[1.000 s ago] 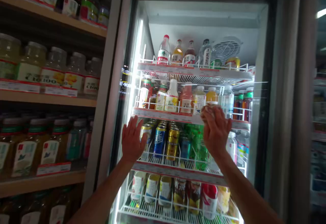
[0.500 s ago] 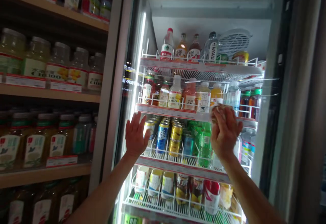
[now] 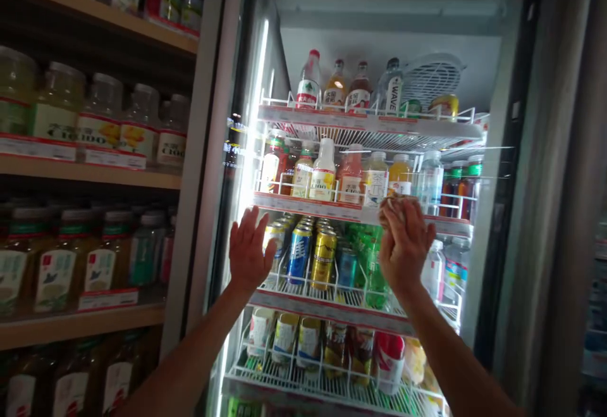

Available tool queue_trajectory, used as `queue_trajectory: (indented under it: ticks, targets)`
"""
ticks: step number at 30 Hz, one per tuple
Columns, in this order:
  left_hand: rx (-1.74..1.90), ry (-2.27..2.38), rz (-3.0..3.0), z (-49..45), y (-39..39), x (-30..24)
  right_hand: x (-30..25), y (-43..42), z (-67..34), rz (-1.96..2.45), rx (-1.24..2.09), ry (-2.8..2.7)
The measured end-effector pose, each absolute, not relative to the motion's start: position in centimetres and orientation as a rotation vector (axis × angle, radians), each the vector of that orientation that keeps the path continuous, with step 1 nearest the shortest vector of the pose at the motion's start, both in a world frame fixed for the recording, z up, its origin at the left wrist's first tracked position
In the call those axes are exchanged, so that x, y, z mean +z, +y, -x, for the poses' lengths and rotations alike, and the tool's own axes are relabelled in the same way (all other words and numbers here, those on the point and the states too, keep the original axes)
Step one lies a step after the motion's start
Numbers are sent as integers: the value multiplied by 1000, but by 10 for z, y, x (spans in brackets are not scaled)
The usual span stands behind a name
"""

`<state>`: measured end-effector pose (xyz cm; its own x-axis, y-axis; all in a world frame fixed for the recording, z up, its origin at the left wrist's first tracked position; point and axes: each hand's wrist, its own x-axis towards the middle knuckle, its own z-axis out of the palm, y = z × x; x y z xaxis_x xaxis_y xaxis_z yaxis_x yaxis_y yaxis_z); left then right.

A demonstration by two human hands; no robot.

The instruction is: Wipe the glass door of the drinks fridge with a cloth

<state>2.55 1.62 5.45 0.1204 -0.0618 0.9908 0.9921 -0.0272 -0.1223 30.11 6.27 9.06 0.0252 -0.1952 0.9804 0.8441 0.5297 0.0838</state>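
Observation:
A glass door [image 3: 370, 81] stands before me, with lit cooler shelves behind it. My left hand [image 3: 249, 249] lies flat against the glass at the left, fingers spread and pointing up, with nothing in it. Farther right, my right hand [image 3: 405, 246] presses a crumpled brownish cloth [image 3: 386, 208] to the glass. Its fingers are bent over the cloth and hide most of it. Behind the right hand stand green bottles [image 3: 374, 271]. Behind and right of the left hand are a blue can [image 3: 299, 254] and a gold can [image 3: 324, 257].
Wooden shelves [image 3: 90, 173] with rows of juice bottles [image 3: 102, 268] run along the left. A grey post [image 3: 199, 151] divides them from the cooler. Inside the cooler, wire racks [image 3: 303, 200] hold bottles and cans. A dark door frame [image 3: 505, 214] borders the right side.
My right hand and the cloth have shifted slightly left across the glass. My left hand keeps its place on the pane. The whole view has moved a little.

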Motion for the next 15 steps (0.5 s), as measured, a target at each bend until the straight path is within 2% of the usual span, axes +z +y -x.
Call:
queue_trajectory:
  ticks: [5, 11, 15]
  targets:
    - [-1168, -1064, 1243, -25, 15, 55, 73, 52, -278, 450, -1007, -1699]
    - [-1153, -1065, 1250, -25, 16, 55, 86, 62, -300, 616, -928, -1393]
    - [-1135, -1073, 1241, -23, 14, 55, 84, 61, -306, 558, -998, -1536]
